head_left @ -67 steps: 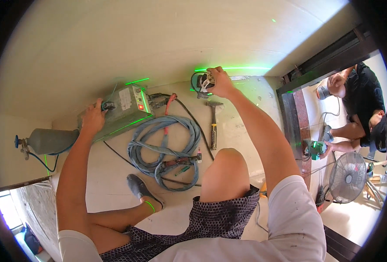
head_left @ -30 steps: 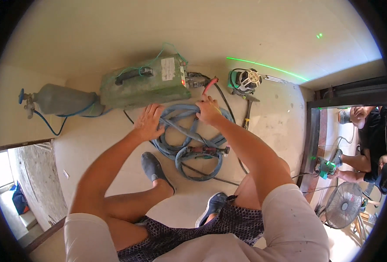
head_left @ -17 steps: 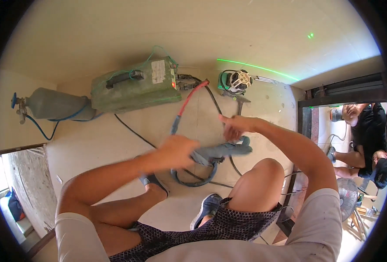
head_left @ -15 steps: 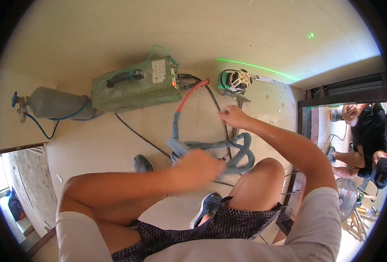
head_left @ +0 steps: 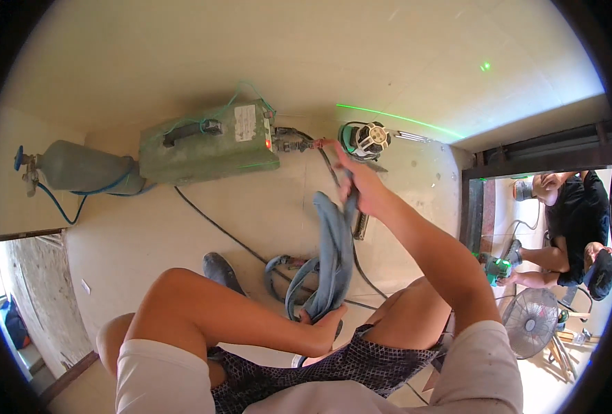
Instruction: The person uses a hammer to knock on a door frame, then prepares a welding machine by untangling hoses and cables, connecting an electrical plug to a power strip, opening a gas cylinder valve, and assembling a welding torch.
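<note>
A blue-grey sleeved cable (head_left: pixel 333 265) is gathered in long loops between my two hands, raised toward my knees. My left hand (head_left: pixel 324 330) is closed around the lower bend of the loops, close to my lap. Farther forward, my right hand (head_left: pixel 363 188) grips the cable's upper run. Its reddish end (head_left: pixel 317 143) reaches the connectors on a dusty green welding machine (head_left: pixel 206 146); my right fingers partly cover that stretch. Some coils and a reddish piece (head_left: pixel 293 262) hang or lie left of the bundle; which one I cannot tell.
A grey gas cylinder (head_left: pixel 89 165) lies left of the machine. A green laser level (head_left: pixel 365 141) stands by the wall. Black cables (head_left: pixel 213 226) cross the floor. Beyond the doorway at right, a person (head_left: pixel 575 221) crouches with a green power tool (head_left: pixel 497 270) near a fan (head_left: pixel 529 323).
The cable loops have come up off the floor into a bundle between my hands. My left hand has moved down toward my lap. A green power tool now shows in the doorway.
</note>
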Demonstrator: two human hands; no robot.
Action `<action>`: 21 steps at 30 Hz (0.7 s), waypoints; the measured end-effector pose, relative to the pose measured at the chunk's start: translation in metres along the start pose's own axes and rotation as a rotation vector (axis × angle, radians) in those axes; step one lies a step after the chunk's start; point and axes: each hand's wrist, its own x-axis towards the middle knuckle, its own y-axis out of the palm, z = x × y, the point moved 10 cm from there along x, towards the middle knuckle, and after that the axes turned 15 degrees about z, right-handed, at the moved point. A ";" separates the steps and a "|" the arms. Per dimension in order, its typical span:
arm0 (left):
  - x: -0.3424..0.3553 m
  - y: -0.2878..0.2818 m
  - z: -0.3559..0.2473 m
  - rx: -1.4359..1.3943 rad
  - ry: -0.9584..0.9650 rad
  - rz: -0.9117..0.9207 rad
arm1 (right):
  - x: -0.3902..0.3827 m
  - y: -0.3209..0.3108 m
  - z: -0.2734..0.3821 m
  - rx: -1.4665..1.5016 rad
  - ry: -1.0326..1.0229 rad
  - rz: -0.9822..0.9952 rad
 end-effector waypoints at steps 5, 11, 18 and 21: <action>-0.017 -0.012 0.002 -0.198 0.034 -0.068 | -0.015 -0.131 -0.088 -0.398 0.201 -0.242; -0.058 -0.016 0.050 -1.162 0.219 -0.758 | 0.025 -0.147 -0.125 -0.353 0.101 -0.542; -0.085 0.174 0.097 -1.968 -0.275 -0.598 | -0.014 -0.173 -0.039 -1.740 0.223 -0.778; -0.107 0.280 0.011 -2.223 -0.982 0.073 | -0.012 -0.105 -0.034 -1.914 0.098 -0.565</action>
